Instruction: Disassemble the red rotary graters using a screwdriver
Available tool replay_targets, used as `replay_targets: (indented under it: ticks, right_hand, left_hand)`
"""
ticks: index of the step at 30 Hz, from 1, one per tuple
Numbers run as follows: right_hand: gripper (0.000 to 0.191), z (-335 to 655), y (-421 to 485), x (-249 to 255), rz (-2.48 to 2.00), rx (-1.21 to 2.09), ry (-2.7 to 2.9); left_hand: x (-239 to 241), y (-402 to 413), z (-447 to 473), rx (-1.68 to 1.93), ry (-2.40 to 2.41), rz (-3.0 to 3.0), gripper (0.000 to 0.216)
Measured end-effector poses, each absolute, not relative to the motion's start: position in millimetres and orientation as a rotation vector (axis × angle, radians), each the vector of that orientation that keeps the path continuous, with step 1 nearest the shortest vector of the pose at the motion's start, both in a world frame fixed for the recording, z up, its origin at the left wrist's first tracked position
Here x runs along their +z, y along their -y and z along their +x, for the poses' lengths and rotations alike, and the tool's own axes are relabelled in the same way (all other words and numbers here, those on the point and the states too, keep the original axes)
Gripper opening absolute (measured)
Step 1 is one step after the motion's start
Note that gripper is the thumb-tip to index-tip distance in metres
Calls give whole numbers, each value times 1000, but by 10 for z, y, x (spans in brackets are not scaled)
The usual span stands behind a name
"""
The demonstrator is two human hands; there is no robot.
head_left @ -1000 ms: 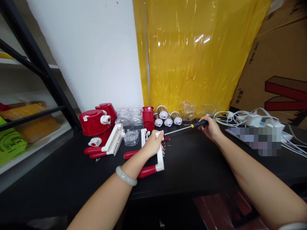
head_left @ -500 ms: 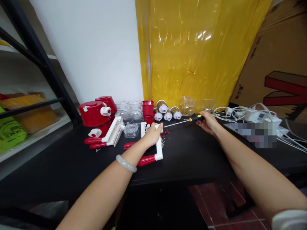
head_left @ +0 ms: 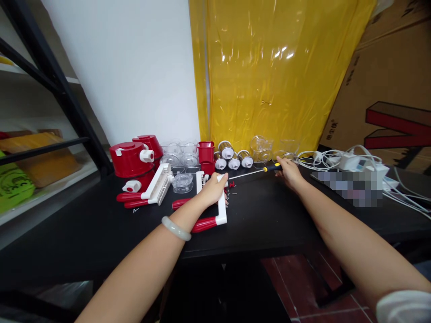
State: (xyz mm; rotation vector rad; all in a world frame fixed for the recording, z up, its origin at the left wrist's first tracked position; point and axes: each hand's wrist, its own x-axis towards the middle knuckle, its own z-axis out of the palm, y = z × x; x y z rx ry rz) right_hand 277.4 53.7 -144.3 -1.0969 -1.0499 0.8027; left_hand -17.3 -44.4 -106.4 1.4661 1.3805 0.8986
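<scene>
My left hand [head_left: 214,188] is closed around a white plastic part with a red handle [head_left: 222,211], holding it just above or on the black table. In my right hand [head_left: 288,172] is a screwdriver [head_left: 272,168] with a black and yellow grip. Its long shaft points left, and the tip reaches the white part beside my left thumb; the exact contact is too small to tell. Small screws and a little red piece [head_left: 232,184] lie right of my left hand. Another red handle [head_left: 182,203] with a white part sits behind my left wrist.
A white frame with red handles [head_left: 158,186] lies left, near red round housings [head_left: 129,160]. Clear plastic parts [head_left: 182,182], red hoppers [head_left: 206,152] and several metal drums [head_left: 226,150] line the back. White cables and adapters [head_left: 353,161] crowd the right.
The view has shifted slightly. My right hand keeps hold of the screwdriver, its fingers a little rearranged on the grip. My left hand stays on the white part.
</scene>
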Motion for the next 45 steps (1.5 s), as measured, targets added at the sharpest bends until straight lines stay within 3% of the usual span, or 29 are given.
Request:
replay_targets:
  ticks: [9,16,26,31,35,45]
  right_hand:
    - [34,2710,-439,-1365,-1068,899,1001]
    - [14,2643,-350,-1236,-940,1043,870]
    - [17,2673,-338,-1204,-850,1136,828]
    - [37,2650,-372,-1275,-969,976,944]
    - [42,2659,-372,-1306,-968,978,1002]
    - [24,2609,-360,-1244,-815,1096,925]
  left_hand:
    - [-1039,465,-172,901,-1394,1469,51]
    - [-1028,473,-174,905,-1399,1481,48]
    - [-1056,444,-180,902,-1382,1451,50]
    - [-1054,442,-179,916,-1397,1442,52]
    - [-1050,448,-178,897,-1412,1447,56]
    - [-1061,439,-191,904,-1413,1493,60]
